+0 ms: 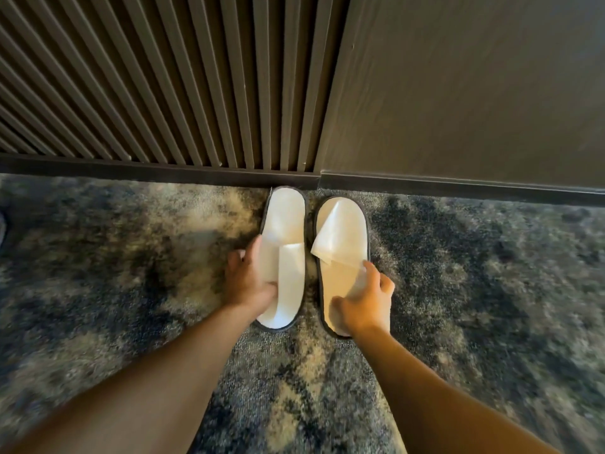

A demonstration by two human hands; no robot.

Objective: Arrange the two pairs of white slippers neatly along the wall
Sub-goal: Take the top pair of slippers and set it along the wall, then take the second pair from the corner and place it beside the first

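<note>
Two white slippers with dark rims lie side by side on the carpet, toes toward the wall. The left slipper (284, 221) touches the skirting board with its toe. My left hand (248, 280) grips its left edge and strap near the middle. The right slipper (343, 231) sits a little back from the wall, its strap folded at an angle. My right hand (366, 303) rests on its heel half, fingers spread and touching the strap's lower edge. Only this one pair is in view.
A dark skirting board (163, 168) runs along the base of the wall, with ribbed wooden slats (163, 77) on the left and a plain dark panel (474, 86) on the right. Mottled grey and beige carpet (131, 257) covers the floor on both sides.
</note>
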